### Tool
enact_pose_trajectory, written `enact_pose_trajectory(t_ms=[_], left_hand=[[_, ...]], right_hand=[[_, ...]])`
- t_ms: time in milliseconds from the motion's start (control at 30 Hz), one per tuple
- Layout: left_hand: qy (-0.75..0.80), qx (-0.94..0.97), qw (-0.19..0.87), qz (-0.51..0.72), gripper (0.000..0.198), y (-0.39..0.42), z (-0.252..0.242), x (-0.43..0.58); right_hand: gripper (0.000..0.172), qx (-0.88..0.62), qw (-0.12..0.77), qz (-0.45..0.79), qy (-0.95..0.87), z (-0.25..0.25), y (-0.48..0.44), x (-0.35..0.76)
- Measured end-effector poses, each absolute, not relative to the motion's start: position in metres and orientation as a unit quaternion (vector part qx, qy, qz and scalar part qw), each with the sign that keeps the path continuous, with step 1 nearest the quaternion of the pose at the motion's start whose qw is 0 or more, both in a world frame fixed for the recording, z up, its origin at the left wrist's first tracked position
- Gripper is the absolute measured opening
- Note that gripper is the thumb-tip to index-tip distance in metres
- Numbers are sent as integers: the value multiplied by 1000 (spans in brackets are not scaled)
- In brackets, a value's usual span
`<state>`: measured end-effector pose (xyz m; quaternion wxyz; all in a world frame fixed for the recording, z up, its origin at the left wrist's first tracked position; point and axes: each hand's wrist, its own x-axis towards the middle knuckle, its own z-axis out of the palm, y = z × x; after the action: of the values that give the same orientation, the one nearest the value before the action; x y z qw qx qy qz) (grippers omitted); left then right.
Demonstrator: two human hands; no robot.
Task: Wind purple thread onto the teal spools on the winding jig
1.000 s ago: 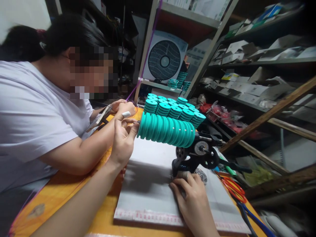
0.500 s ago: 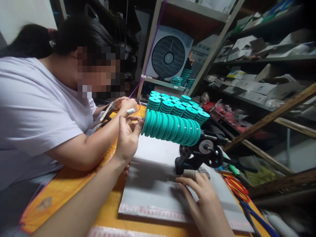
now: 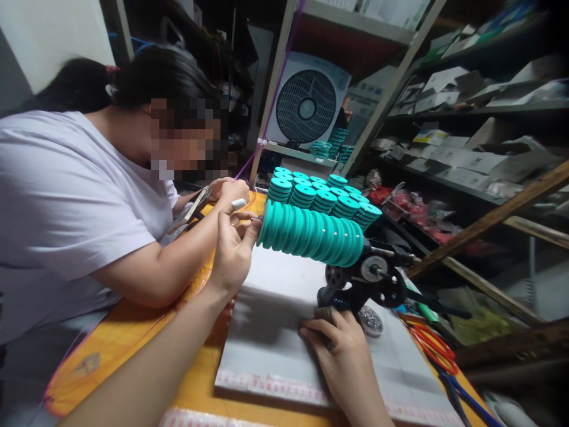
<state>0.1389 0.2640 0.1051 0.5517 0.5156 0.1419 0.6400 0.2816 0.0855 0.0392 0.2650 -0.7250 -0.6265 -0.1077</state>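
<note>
A row of turquoise grooved discs [image 3: 311, 232] sits on the shaft of a black hand-cranked winding machine [image 3: 371, 276], with several small white dots along its side. My left hand [image 3: 233, 252] pinches the shaft's left end beside the outermost disc; a white wrap covers one fingertip. Low over the white board [image 3: 267, 350], my right hand [image 3: 344, 353] is closed, thumb and forefinger together in front of the machine's base. Whatever lies between those fingertips is too small to make out. Behind that hand stands a round dish of small metal bits [image 3: 371, 321].
Stacks of turquoise discs [image 3: 324, 198] stand behind the machine. At left, a co-worker [image 3: 146, 237] leans over the yellow table [image 3: 106, 362] holding a phone [image 3: 189, 210]. Orange-handled scissors [image 3: 433, 347] and blue-handled pliers [image 3: 471, 394] lie right. Behind are a box fan [image 3: 306, 107] and shelves.
My right hand has shifted left along the board, bringing the dish of metal bits into fuller view. My left hand keeps its pinch on the shaft end. The view has tilted slightly.
</note>
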Motion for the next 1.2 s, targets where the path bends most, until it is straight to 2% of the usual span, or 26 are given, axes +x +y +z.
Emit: enact_pose_trajectory(t_ms=[167, 333, 433, 533, 667, 900, 1200], left_hand=[[144, 516, 553, 638, 39, 263, 107, 139], [145, 512, 556, 638, 38, 262, 107, 138], [145, 511, 560, 636, 38, 263, 105, 138], [142, 514, 556, 638, 37, 264, 105, 138], [144, 512, 553, 642, 36, 264, 106, 138], [147, 510, 553, 642, 36, 263, 107, 138], [142, 514, 558, 636, 37, 264, 104, 137]], right_hand=[[15, -652, 380, -104, -648, 61, 83, 274], [18, -565, 445, -210, -662, 133, 95, 268], [19, -534, 430, -288, -668, 172, 115, 270], [16, -526, 392, -316, -685, 190, 135, 270], [14, -538, 361, -315, -694, 192, 149, 267], [15, -539, 368, -331, -682, 189, 151, 265], [13, -543, 332, -356, -684, 191, 151, 265]])
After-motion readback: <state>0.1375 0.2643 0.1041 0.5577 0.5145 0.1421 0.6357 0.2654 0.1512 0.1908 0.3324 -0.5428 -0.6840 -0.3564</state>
